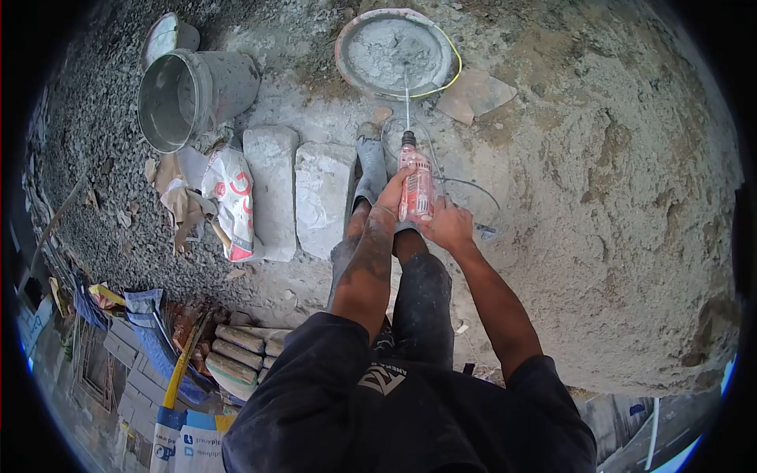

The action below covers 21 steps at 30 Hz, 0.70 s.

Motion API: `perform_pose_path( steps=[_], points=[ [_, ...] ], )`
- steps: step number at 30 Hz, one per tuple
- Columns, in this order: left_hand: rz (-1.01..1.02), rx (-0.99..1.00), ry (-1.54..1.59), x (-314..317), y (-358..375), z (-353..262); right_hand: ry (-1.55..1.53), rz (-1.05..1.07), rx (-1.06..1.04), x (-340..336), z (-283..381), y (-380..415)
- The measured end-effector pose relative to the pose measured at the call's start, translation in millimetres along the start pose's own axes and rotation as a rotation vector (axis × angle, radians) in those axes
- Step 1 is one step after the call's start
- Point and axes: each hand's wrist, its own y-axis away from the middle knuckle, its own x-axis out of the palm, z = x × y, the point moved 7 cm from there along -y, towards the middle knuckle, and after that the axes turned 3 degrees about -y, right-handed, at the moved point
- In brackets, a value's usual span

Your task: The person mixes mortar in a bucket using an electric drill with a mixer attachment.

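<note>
A red electric drill (pixel 416 191) is held out in front of my body by both hands. My left hand (pixel 396 186) is wrapped round the left side of its body, near the chuck. Around the rear end, at the handle, my right hand (pixel 448 225) is closed; its fingers are partly hidden. From the chuck a long mixing rod (pixel 408 106) runs forward into grey wet mortar (pixel 394 54). The mortar fills a round bucket (pixel 344 59) with a yellow handle along its right rim.
A grey bucket (pixel 236 83) lies on its side at the left, with a smaller bucket (pixel 188 35) behind it. Two concrete blocks (pixel 272 189) and a torn cement bag (pixel 225 197) lie left of my legs. A cable (pixel 489 197) loops at the right, beside a sand heap (pixel 615 213).
</note>
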Motion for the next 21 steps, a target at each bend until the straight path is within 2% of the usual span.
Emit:
perform_pose_path(
  steps=[10, 16, 21],
  points=[
    [-0.009, 0.024, 0.007, -6.1, -4.2, 4.2, 0.084, 0.091, -0.057, -4.8, 0.4, -0.3],
    [-0.005, 0.019, 0.037, -11.4, -8.0, 9.7, 0.057, 0.071, -0.031, 2.0, -6.1, -6.6],
    [0.0, 0.022, 0.038, -15.3, -7.3, 10.8, 0.095, 0.024, -0.128, 2.7, -0.2, -3.5]
  ],
)
